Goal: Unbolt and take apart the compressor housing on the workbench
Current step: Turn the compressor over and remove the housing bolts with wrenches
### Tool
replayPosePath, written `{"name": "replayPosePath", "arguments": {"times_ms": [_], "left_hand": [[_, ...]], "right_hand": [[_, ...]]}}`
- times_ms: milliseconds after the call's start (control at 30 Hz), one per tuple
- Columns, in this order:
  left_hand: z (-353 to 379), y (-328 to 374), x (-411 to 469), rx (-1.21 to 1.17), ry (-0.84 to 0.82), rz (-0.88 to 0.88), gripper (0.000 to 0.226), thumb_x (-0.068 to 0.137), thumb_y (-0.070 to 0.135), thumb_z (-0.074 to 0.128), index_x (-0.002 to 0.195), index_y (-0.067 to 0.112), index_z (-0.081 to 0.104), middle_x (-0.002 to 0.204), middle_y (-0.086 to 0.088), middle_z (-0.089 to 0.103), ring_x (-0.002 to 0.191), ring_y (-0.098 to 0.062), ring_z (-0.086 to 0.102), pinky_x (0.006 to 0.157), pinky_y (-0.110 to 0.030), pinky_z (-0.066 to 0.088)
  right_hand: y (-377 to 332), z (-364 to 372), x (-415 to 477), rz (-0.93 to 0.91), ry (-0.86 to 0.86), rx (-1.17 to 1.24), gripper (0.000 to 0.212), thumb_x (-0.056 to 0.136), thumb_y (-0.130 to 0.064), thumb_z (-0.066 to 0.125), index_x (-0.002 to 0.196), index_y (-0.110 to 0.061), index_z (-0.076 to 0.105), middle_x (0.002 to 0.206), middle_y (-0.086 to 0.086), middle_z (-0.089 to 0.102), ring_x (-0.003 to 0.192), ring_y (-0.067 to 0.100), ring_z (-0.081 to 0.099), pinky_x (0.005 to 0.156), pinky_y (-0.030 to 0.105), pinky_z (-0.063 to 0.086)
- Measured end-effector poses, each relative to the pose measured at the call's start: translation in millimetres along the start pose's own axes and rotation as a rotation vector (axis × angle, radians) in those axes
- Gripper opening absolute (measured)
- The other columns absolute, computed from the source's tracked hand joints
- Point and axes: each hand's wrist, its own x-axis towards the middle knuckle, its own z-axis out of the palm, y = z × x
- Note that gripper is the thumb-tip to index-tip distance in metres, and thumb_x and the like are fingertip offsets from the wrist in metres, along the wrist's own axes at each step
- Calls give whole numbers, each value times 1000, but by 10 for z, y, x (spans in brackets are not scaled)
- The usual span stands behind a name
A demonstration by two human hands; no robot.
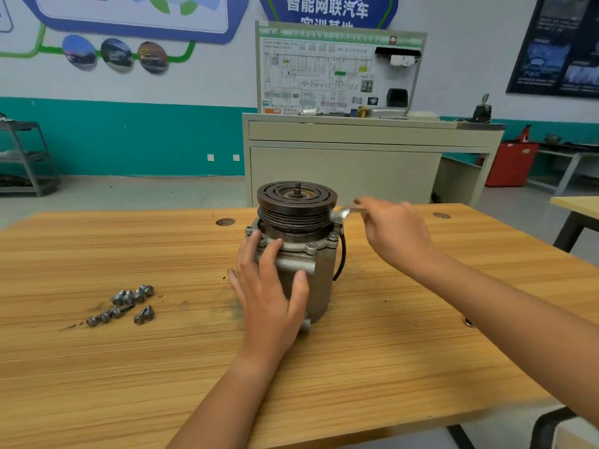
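A grey metal compressor [319, 283] stands upright on the wooden workbench [129, 351], its dark grooved pulley [296, 202] on top. My left hand [269, 286] wraps round the front of the housing, fingers up at the bolted flange and thumb on the body. My right hand [393, 228] grips the handle of a silver wrench [342, 213], whose head sits at the flange's right rim beside the pulley. A black cable [341, 257] hangs down the compressor's right side.
Several loose bolts [124, 306] lie in a cluster on the bench to the left of the compressor. A beige training cabinet [356, 157] with a wiring board stands behind the bench. Another table's corner [577, 205] shows at the right.
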Motion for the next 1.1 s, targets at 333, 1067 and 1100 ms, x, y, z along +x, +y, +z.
{"name": "replayPosePath", "arguments": {"times_ms": [333,1067,1100], "left_hand": [[0,16,-12,-11,-5,-22,44,84,36,43,127,24,39,145,-13,30,133,-22,22,99,-74,24],[-15,-4,1,-10,-8,5,48,84,37,43,128,18,43,144,-3,28,131,-3,19,100,-74,22],[-20,-7,-1,-7,-11,10,48,84,37,43,128,19,43,143,-1,26,130,-2,19,100,-74,22]], "right_hand": [[-151,-596,-588,10,-313,-263,56,98,-15,32,145,-34,10,74,-3,43,60,18,38,50,28,27],[10,-680,224,-461,-427,-682,60,90,-1,37,144,-26,24,57,-4,37,45,10,35,38,22,25],[45,-621,290,-457,-415,-673,60,91,-1,37,144,-25,25,59,-5,39,45,9,35,39,21,26]]}}
